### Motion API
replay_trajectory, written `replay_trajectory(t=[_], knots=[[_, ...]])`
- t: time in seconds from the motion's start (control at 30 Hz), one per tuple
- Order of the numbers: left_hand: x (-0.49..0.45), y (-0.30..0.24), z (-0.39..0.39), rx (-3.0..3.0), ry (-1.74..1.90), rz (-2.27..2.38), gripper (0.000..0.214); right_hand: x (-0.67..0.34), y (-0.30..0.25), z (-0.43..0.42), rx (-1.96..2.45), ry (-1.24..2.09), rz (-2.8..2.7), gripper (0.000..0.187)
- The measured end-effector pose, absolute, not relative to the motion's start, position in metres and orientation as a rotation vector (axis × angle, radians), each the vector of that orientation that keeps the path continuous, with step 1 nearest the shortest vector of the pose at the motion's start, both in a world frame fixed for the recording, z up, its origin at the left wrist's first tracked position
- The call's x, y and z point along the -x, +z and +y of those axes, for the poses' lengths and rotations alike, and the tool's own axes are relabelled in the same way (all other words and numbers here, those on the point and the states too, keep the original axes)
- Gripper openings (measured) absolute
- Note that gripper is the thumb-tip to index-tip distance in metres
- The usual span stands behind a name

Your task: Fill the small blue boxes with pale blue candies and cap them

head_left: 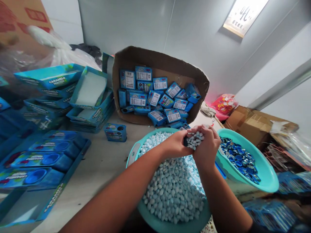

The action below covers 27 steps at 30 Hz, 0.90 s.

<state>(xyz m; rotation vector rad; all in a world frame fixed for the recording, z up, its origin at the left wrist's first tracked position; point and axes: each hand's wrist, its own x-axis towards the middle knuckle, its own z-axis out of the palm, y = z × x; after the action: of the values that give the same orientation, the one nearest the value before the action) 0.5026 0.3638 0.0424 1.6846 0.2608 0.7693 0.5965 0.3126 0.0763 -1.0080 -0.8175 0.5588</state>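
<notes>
A teal basin (133, 154) full of pale blue, pebble-like candies (170, 191) stands in front of me. Above it my two hands meet. My right hand (207, 144) is cupped around a heap of candies (195, 139), its fingers curled. My left hand (178, 144) presses against that heap, closed around something dark of which only a small edge shows; I cannot make out what it is. Left of the basin, a small blue candy box (115, 132) with a round hole in its top stands on the table (97, 161).
Behind the basin, a cardboard box (160, 60) lies open towards me, holding several blue candy boxes (138, 98). A second teal basin (269, 174) with blue and silver caps (239, 160) is at right. Printed trays (89, 89) are stacked at left, near a tray of filled boxes (48, 158).
</notes>
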Motion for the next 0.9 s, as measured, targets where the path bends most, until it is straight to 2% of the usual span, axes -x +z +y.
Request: replay_trajectory(t=[0.63,0.9], knots=[[-0.495,0.048,0.363,-1.783,0.771,0.323,0.014,-0.596,0.066,0.315,0.992,0.439,-1.003,0.007],[-0.496,0.040,0.366,-1.702,0.819,0.318,0.025,-0.599,0.062,0.309,1.080,0.285,-1.137,0.008]])
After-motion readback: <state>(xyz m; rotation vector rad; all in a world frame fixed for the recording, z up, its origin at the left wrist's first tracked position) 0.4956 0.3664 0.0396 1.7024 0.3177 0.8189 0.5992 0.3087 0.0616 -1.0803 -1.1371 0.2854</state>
